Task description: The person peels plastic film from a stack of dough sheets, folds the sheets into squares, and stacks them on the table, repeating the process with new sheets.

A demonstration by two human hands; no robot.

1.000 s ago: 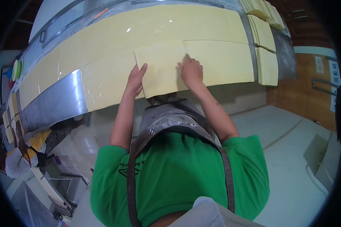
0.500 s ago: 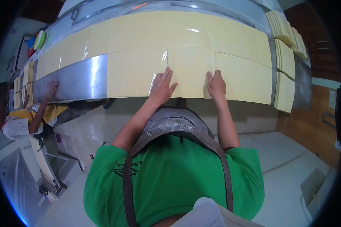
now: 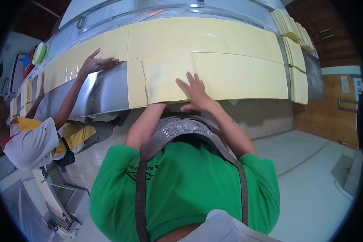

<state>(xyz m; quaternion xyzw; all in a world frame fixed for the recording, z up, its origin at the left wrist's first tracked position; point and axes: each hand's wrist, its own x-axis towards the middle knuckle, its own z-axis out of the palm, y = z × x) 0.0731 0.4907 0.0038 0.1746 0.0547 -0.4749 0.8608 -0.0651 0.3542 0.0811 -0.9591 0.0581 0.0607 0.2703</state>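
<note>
Left forearm [image 3: 143,127], centre of frame, runs under the near edge of the yellow sheet [image 3: 238,74]; its hand is hidden, so finger state cannot be told. Right hand [image 3: 197,92], at that edge, has fingers spread and straight; contact unclear. Floor [image 3: 306,161] opens at lower right. Sheet spans mid-frame; a folded flap [image 3: 169,76] lies between the hands and the far layer, its left and right edges visible. Steel strip [image 3: 111,86] left of centre gives room; a co-worker's hand [image 3: 99,64] reaches over it, fingers extended. Folded stacks [image 3: 298,84] border a narrow gap, upper right.
</note>
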